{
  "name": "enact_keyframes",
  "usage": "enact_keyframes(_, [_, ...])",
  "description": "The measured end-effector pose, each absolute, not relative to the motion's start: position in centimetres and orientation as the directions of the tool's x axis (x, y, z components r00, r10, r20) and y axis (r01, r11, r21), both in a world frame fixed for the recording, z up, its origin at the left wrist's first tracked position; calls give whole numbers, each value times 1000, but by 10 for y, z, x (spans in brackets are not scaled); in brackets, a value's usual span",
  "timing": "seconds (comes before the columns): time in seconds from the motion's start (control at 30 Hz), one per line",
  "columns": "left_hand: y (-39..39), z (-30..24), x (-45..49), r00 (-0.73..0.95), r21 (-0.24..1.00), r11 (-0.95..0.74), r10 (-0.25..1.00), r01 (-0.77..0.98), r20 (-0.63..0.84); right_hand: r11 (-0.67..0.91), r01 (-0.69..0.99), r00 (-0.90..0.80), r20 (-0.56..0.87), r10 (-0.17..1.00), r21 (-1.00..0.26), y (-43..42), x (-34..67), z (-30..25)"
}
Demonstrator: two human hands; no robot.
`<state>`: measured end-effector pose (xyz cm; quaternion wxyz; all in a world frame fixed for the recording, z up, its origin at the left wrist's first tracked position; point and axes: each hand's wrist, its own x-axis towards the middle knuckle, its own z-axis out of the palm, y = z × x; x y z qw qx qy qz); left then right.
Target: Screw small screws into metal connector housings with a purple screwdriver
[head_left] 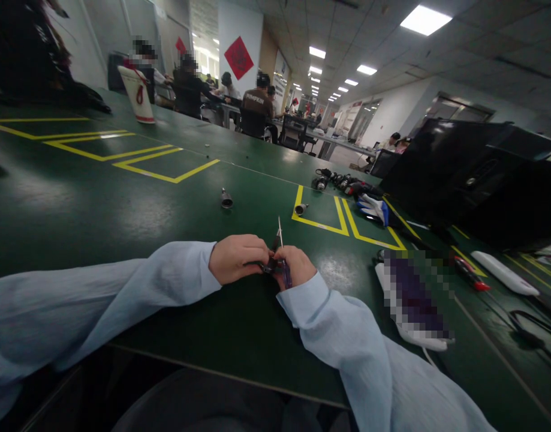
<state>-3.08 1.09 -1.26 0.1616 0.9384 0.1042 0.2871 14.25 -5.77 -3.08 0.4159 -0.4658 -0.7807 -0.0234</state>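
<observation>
Both my hands are closed and close together above the near middle of the green table (176,216). In my left hand (239,257) is a dark part (257,264) with a curved edge, its kind partly hidden by the fingers. My right hand (300,266) grips a tool with a thin metal shaft (280,231) pointing up and a dark, purplish handle (286,276). The part and the tool meet or overlap between the hands; I cannot tell if they are joined. Beyond my hands lie two small metal socket-like pieces, one standing left (226,198), one tipped over right (301,209).
Yellow tape outlines mark the table. A paper cup (138,96) stands back left. At right are blue-white gloves (373,209), dark cabled tools (333,180), a phone-like device (414,300), a red-black tool (469,271) and a white device (504,273). People sit at far tables.
</observation>
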Motion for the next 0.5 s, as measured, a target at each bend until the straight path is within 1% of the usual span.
enact_keyframes(0.07, [11, -14, -31, 810, 341, -935, 272, 96, 519, 572, 744, -225, 677, 701, -346, -58, 143, -28])
enact_keyframes(0.13, [13, -15, -30, 785, 367, -925, 301, 101, 542, 575, 740, -201, 701, 684, -349, -60, 145, -22])
enact_keyframes(0.17, [14, -15, -30, 762, 408, -906, 343, 114, 549, 566, 739, -165, 717, 677, -365, -62, 146, -19])
enact_keyframes(0.2, [15, -15, -29, 729, 474, -871, 408, 131, 549, 548, 734, -106, 729, 676, -401, -64, 147, -14])
enact_keyframes(0.23, [17, -14, -28, 685, 564, -814, 492, 143, 537, 524, 713, -28, 728, 685, -466, -67, 148, -10])
enact_keyframes(0.27, [20, -15, -27, 632, 667, -732, 585, 141, 508, 493, 667, 60, 700, 712, -559, -70, 148, -6])
enact_keyframes(0.3, [22, -15, -26, 578, 770, -626, 675, 120, 458, 456, 589, 143, 642, 754, -667, -72, 148, -3])
enact_keyframes(0.33, [25, -15, -25, 527, 858, -507, 752, 81, 395, 408, 492, 205, 558, 804, -769, -75, 148, -1])
enact_keyframes(0.37, [27, -16, -24, 486, 921, -389, 811, 29, 327, 348, 399, 245, 464, 851, -849, -76, 147, -1])
enact_keyframes(0.4, [30, -16, -23, 453, 958, -286, 851, -26, 266, 286, 333, 263, 380, 887, -899, -77, 146, -1])
enact_keyframes(0.43, [31, -17, -22, 422, 976, -203, 881, -77, 216, 235, 304, 270, 320, 908, -923, -77, 145, -2])
enact_keyframes(0.5, [32, -17, -20, 364, 984, -83, 921, -156, 136, 182, 327, 276, 278, 920, -927, -75, 143, -7])
